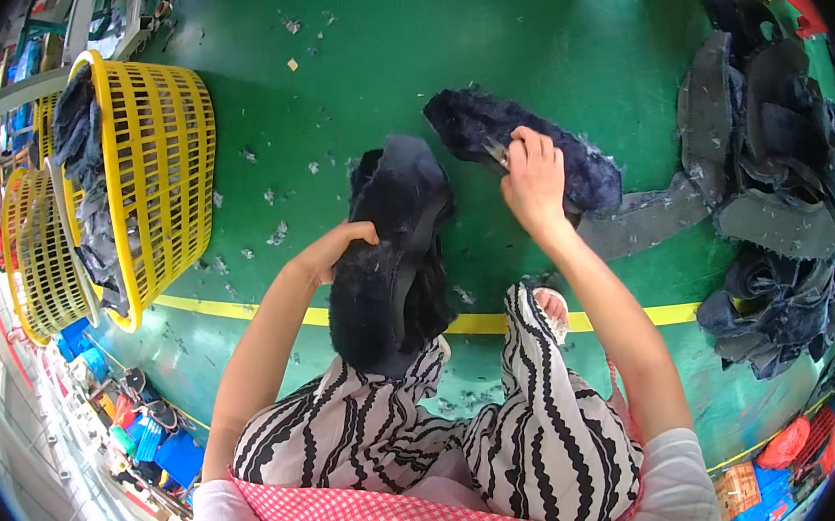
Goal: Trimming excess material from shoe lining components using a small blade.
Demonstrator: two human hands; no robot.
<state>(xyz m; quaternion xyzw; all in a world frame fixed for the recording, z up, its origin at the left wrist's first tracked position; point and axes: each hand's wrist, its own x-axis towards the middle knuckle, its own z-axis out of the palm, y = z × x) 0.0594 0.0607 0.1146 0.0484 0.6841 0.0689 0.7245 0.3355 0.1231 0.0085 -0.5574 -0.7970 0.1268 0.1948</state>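
My left hand point(336, 252) is closed around the side of a thick bundle of dark navy plush fabric pieces point(384, 224), its thumb on top. The bundle hangs over my left knee. Closed over small metal snips point(497, 152), my right hand point(536, 177) is at a separate dark plush strip point(577, 160). The snips' metal end pokes out on the left of the fingers, against the plush. Whether those fingers also pinch the strip is hidden.
Yellow plastic baskets point(167, 164) with dark fabric stand at the left. A large heap of grey-backed fabric pieces point(778, 145) lies at the right, one strip reaching toward my right forearm. Lint scraps dot the green floor point(318, 59), crossed by a yellow line point(659, 315).
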